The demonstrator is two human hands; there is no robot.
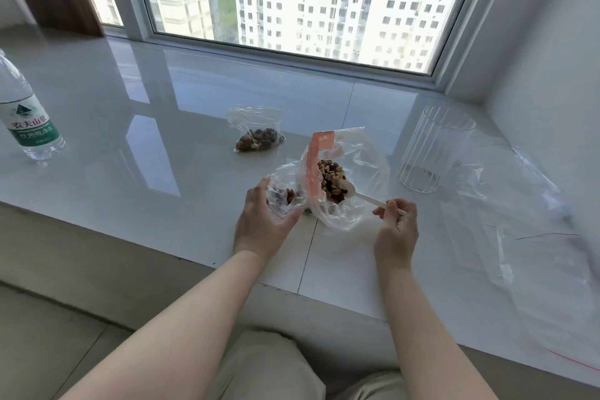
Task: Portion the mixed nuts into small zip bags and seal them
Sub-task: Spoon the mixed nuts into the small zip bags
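Water bottle (24,110): clear plastic, green and white label, standing upright at the far left of the white sill (136,127), well apart from everything else.

Filled small bag (258,135): clear zip bag with a portion of mixed nuts settled in its lower end, lying on the sill behind the hands, touching nothing else.

Left hand (264,227): fingers and thumb curled around the mouth of a small zip bag (284,191), holding it open; a few nuts show inside. This bag sits just left of the large bag and touches it.

Large bag (344,178): clear plastic with an orange zip strip standing up along its left edge, mouth open toward the person, resting on the sill between the two hands. The main heap of mixed nuts (332,180) lies inside it.

Spoon (363,195): white plastic, its bowl pushed in among the nuts in the large bag, the handle running back to the right.

Right hand (396,224): thumb and forefinger pinch the end of the spoon handle; the other fingers are curled in beneath.

Glass cylinder (431,151): clear, ribbed, upright on the sill to the right of the large bag, with a little dark residue at the bottom.

Spare bags (526,237): several flat, empty clear zip bags with thin red lines, spread over the right end of the sill.
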